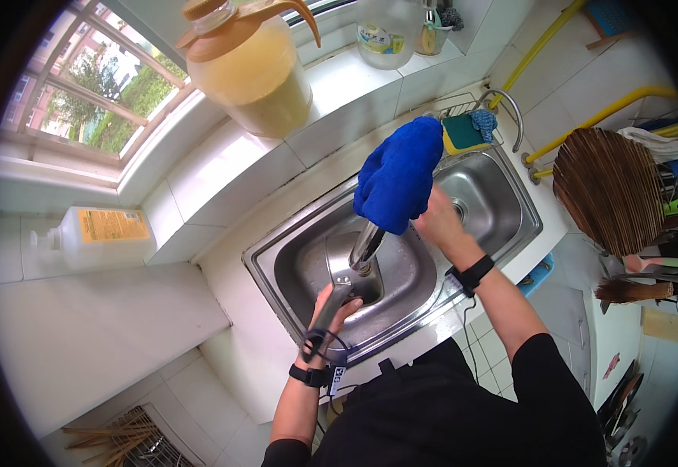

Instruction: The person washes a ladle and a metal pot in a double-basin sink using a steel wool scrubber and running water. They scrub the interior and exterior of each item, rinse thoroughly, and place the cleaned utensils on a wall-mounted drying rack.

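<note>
My left hand (339, 306) is wrapped around the long dark handle (332, 312) of a metal kitchen utensil, perhaps a pan, joined to the handle by rivets. Its metal part (342, 251) is low over the larger bowl of a stainless steel double sink (414, 265). A clear stream of water (367, 248) falls onto it from beneath a bunched blue cloth (400, 175), which covers what appears to be the faucet. Close beside the cloth's lower right edge is my right hand (441, 219). The cloth hides its fingertips, so its grip cannot be made out.
A large plastic jug (251, 76) and a clear bottle (386, 38) stand on the tiled ledge. A pump bottle (105, 230) is at left. Sponges (466, 133) sit behind the smaller bowl. A round brown slatted item (610, 190) hangs at right beside yellow pipes (584, 125).
</note>
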`<action>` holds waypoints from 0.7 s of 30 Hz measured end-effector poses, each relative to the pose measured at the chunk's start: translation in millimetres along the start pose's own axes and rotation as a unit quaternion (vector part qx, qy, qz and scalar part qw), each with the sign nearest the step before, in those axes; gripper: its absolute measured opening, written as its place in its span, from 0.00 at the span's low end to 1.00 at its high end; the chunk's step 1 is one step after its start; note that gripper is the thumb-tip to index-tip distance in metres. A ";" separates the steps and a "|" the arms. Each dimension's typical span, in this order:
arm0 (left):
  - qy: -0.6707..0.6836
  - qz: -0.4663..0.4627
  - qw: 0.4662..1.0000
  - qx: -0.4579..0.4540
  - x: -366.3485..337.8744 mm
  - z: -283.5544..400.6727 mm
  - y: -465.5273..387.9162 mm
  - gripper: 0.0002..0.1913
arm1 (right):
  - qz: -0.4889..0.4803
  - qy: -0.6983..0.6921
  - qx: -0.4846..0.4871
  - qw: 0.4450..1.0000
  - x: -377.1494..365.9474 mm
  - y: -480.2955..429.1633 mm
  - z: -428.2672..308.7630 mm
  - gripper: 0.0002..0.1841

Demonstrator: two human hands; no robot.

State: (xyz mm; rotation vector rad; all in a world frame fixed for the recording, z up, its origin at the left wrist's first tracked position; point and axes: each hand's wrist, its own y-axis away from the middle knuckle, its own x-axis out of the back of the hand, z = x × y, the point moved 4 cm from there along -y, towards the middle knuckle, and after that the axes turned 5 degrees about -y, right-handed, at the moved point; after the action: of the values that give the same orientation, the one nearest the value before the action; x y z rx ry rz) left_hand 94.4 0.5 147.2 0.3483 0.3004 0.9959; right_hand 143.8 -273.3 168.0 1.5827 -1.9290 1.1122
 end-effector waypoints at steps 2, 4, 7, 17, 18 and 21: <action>-0.036 -0.006 0.996 0.078 -0.5 -5.2 -2.4 0.22 | 0.040 0.126 -0.012 0.991 15.8 -9.4 17.5 0.12; 0.061 -0.010 0.997 0.049 -5.1 -3.0 -3.7 0.22 | -0.037 0.222 -0.046 0.973 15.8 -15.5 32.0 0.12; 0.084 0.004 0.996 -0.011 -9.0 0.7 -6.8 0.20 | -0.056 0.274 -0.073 0.957 14.5 -16.4 44.6 0.12; 0.102 0.041 0.994 -0.018 -18.6 -10.6 -26.3 0.18 | -0.069 0.219 -0.087 0.969 9.8 -2.9 61.8 0.09; 0.100 0.038 0.994 -0.030 -19.5 -10.2 -27.5 0.18 | -0.026 0.205 -0.065 0.976 14.6 -3.0 53.9 0.09; 0.079 0.052 0.996 0.000 -19.6 -14.6 -31.9 0.18 | 0.036 0.133 -0.042 0.989 22.8 0.5 21.8 0.09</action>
State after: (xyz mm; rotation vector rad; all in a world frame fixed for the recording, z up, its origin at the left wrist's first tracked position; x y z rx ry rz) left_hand 102.8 -30.0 122.4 0.2869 0.4283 1.1279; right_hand 140.8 -304.5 171.6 1.2575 -1.8401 1.1883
